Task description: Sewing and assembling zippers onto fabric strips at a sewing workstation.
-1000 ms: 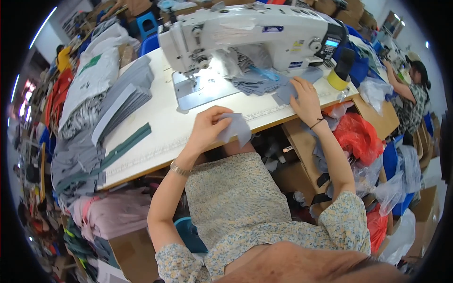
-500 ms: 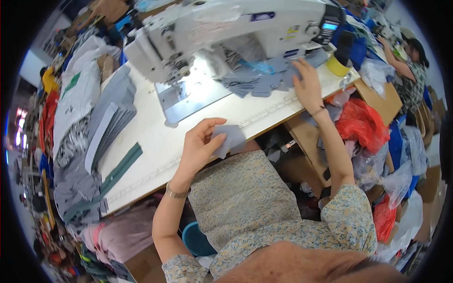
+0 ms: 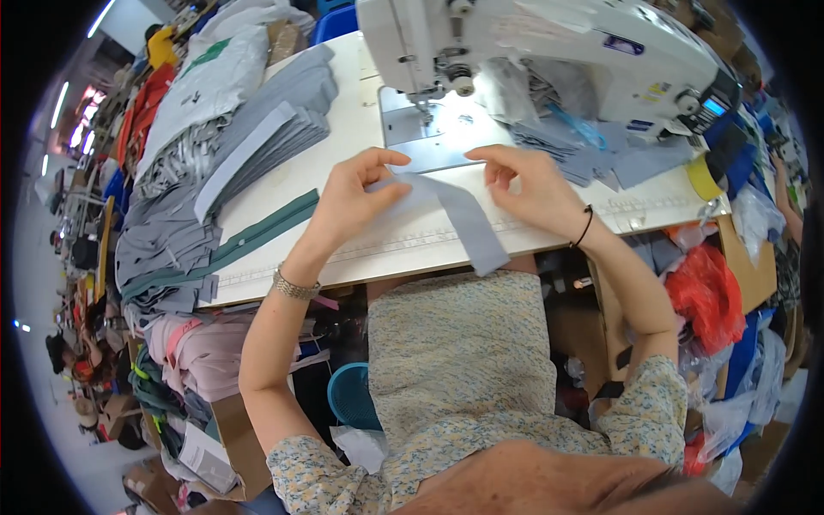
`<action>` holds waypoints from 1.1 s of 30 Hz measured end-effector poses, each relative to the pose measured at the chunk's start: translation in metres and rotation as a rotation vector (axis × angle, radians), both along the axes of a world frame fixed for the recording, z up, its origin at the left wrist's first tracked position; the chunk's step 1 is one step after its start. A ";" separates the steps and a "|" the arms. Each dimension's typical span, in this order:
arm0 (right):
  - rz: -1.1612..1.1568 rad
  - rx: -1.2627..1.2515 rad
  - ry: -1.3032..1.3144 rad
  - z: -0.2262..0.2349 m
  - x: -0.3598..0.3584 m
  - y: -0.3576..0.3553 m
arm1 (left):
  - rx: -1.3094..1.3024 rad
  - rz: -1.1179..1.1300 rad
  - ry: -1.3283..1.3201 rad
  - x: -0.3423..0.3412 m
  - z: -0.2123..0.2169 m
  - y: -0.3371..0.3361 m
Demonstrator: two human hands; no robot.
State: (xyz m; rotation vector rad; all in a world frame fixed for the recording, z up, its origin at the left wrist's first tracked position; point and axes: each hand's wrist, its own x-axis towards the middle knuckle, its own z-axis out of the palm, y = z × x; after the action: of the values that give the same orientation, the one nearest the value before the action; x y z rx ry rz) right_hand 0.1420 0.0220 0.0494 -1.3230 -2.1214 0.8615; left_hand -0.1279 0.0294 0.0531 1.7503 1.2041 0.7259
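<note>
1. Here comes the change: the right hand [image 3: 534, 190], over by the grey cloth pieces [image 3: 562, 154] under the machine arm half a second ago, is now in front, facing the left hand [image 3: 354, 196].
2. The left hand keeps its pinch, thumb against fingers, on the grey cloth strip [image 3: 474, 225].
3. The right hand is loosely open, fingers bent and thumb apart, close beside the strip; whether a fingertip touches it, I cannot tell.
4. And the strip itself shows longer than before, running from the left hand across the table's [image 3: 356, 120] front edge, its lower end near the lap.
5. Look at that cloth: smooth, matte, thin, a narrow band with a square-cut end.
6. Behind it, the sewing machine [image 3: 584, 43] is glossy white, its lamp glaring on a shiny metal plate [image 3: 408, 129].
7. Out left, a grey cloth stack [image 3: 275, 146] fans in soft layers beside a flat, dark green strip [image 3: 266, 232].
8. Over right, a thick yellow roll [image 3: 704, 178], and below it a crinkled, glossy red plastic bag [image 3: 708, 296].
</note>
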 end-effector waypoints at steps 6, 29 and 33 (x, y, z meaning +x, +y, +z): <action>0.101 0.554 0.008 -0.013 -0.025 0.032 | -0.045 0.011 -0.041 -0.021 0.011 0.023; 0.270 0.763 -0.303 -0.026 -0.014 0.057 | 0.387 0.132 0.701 -0.070 0.005 0.030; 0.236 0.803 -0.269 -0.028 -0.015 0.057 | 0.845 0.136 0.951 -0.049 -0.003 0.021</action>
State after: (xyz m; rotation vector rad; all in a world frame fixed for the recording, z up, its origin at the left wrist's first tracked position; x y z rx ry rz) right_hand 0.1273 0.0790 0.0213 -0.7942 -2.4578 -0.1381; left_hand -0.1773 0.0503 0.0501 2.9280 1.7912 0.4924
